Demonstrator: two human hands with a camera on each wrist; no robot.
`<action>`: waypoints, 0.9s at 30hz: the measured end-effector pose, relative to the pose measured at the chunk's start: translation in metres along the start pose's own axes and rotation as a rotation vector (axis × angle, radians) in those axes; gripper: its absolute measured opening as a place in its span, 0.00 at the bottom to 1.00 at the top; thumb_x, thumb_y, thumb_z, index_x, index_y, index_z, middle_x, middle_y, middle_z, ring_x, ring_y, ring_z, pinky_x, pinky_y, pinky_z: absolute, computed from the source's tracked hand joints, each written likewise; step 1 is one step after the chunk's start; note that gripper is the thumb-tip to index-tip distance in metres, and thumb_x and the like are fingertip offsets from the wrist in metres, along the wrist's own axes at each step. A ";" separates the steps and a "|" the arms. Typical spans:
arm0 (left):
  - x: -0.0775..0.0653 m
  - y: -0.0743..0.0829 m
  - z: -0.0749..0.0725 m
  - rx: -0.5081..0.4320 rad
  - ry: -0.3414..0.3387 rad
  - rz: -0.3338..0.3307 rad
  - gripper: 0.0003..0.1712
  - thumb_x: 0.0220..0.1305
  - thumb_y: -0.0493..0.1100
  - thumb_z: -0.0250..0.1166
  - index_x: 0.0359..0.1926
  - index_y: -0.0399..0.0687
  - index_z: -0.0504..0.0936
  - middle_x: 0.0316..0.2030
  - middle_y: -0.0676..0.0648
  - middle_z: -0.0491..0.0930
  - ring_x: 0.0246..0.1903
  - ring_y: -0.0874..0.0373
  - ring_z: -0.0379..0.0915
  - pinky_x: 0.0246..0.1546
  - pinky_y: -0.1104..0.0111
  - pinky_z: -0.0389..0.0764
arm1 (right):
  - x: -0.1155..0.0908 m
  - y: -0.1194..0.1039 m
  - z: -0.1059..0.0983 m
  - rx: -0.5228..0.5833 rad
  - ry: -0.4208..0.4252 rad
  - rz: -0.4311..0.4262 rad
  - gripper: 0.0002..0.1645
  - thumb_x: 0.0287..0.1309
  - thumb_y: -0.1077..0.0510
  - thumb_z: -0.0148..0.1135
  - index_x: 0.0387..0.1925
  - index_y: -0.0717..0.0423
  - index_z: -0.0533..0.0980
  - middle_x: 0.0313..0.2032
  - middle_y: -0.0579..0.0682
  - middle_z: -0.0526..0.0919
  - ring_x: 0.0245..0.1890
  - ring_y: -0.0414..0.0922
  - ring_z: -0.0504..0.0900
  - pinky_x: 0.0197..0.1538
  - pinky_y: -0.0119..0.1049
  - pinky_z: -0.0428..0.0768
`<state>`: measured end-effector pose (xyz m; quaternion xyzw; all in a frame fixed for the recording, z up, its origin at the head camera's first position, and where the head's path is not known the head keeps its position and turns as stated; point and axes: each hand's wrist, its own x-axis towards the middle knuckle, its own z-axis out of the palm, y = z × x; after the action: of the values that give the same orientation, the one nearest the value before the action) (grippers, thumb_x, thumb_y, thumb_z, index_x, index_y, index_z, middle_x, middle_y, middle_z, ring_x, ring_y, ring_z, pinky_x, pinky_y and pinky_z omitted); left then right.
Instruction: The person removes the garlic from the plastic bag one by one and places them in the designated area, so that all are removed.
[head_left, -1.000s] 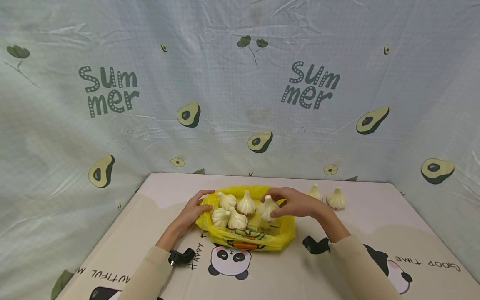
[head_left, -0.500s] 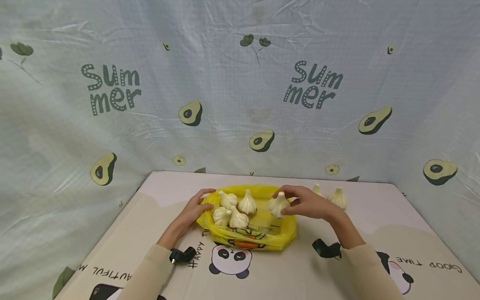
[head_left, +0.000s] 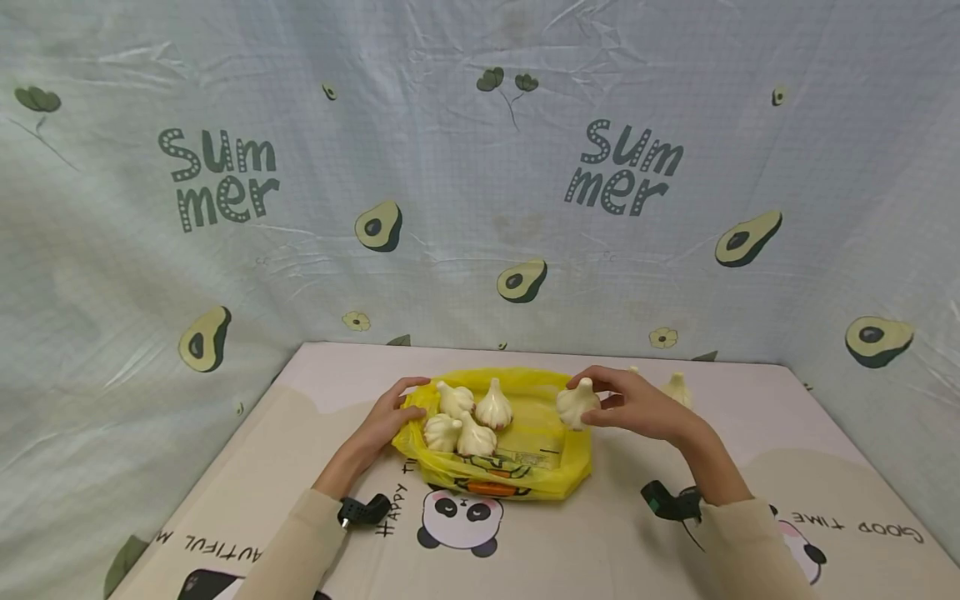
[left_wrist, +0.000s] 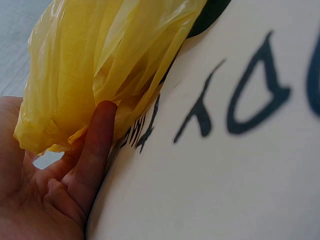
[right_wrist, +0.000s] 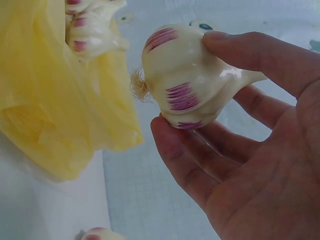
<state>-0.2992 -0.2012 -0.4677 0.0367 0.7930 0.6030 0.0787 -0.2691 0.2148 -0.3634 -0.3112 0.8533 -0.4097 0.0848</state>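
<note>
In the head view a yellow plastic bag (head_left: 555, 485) lies spread wide at its mouth. Several white garlic bulbs (head_left: 493, 408) sit toward its left side. My left hand (head_left: 381, 427) grips the bag's left rim, thumb and fingers on the bunched plastic (left_wrist: 75, 75) in the left wrist view. Over the bag's right rim, my right hand (head_left: 637, 407) holds one garlic bulb (head_left: 576, 405) between thumb and fingertips. The right wrist view shows this bulb's purple streaks and root tuft (right_wrist: 139, 85), beside the bag (right_wrist: 65, 110).
Behind my right hand, another garlic bulb (head_left: 678, 389) stands on the table, with a further one mostly hidden. The table cover (head_left: 570, 550) bears panda prints and lettering. A patterned curtain (head_left: 450, 167) encloses the back and sides.
My right hand has carried the held garlic bulb to the right, from over the middle of the bag to its right rim. The left hand keeps its place on the bag.
</note>
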 end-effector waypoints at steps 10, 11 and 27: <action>0.001 0.002 -0.002 -0.007 -0.014 -0.002 0.32 0.69 0.40 0.58 0.73 0.59 0.67 0.69 0.36 0.71 0.54 0.49 0.78 0.54 0.63 0.83 | -0.014 0.007 -0.017 0.044 0.065 0.064 0.25 0.64 0.54 0.70 0.60 0.53 0.76 0.60 0.57 0.78 0.52 0.51 0.80 0.53 0.29 0.82; 0.000 0.002 -0.001 -0.005 -0.012 -0.002 0.32 0.69 0.40 0.58 0.73 0.59 0.67 0.69 0.35 0.71 0.54 0.49 0.78 0.54 0.63 0.83 | -0.015 0.007 -0.017 0.045 0.068 0.065 0.24 0.64 0.54 0.70 0.60 0.54 0.76 0.60 0.57 0.78 0.53 0.51 0.80 0.53 0.29 0.82; -0.001 0.001 -0.001 -0.005 -0.020 -0.001 0.32 0.70 0.40 0.58 0.74 0.58 0.66 0.68 0.34 0.72 0.53 0.50 0.78 0.52 0.64 0.84 | -0.031 0.022 -0.038 0.007 0.138 0.118 0.26 0.65 0.56 0.68 0.62 0.57 0.75 0.58 0.60 0.79 0.55 0.54 0.80 0.49 0.30 0.83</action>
<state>-0.2988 -0.2019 -0.4668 0.0421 0.7908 0.6044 0.0870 -0.2707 0.2686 -0.3587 -0.2312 0.8724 -0.4277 0.0508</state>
